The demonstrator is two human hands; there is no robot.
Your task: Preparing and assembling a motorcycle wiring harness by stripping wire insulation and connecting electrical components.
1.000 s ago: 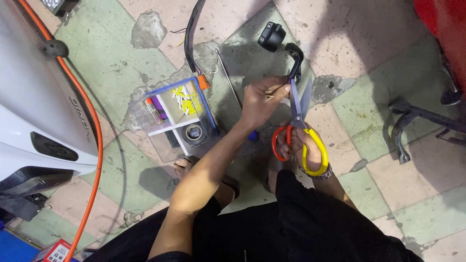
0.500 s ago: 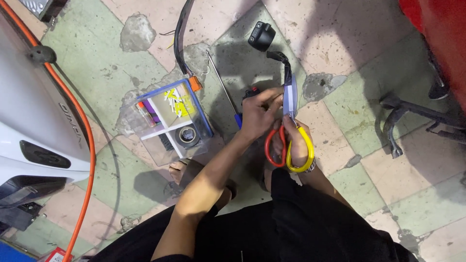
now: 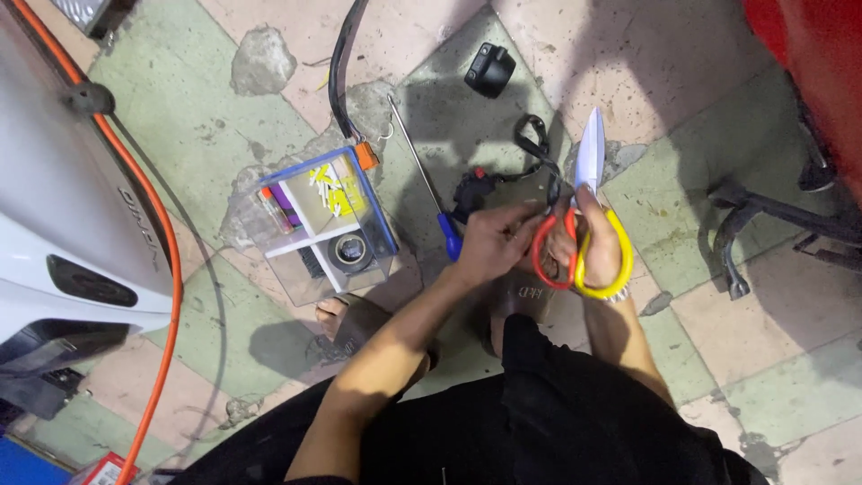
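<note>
Crouched over a cracked tile floor (image 3: 224, 135), you grip one pair of scissors (image 3: 585, 216) in your right hand (image 3: 593, 247), fingers threaded through the red and yellow loops and closed around them, blades together and pointing away from you. A second ago the blade tips sat right at the black cable; now they stand clear to the right of it and the whole grip has drawn nearer your body, which reads as a snip finished or a fresh bite being lined up.

Your left hand (image 3: 489, 242) is pinched narrow on the end of the black cable (image 3: 530, 153), just left of the scissor loops; whether the fingertips hold a bare wire or the sheath cannot be told.

Beyond your left fingertips lies one screwdriver (image 3: 422, 175) with a blue handle, and further left one clear plastic organiser box (image 3: 328, 220), its compartments holding a roll of black tape (image 3: 352, 251) and small parts. One black switch housing (image 3: 490, 70) rests well beyond the blades. One orange cable (image 3: 162, 269) curves along the white scooter body (image 3: 54, 198) at far left.
</note>
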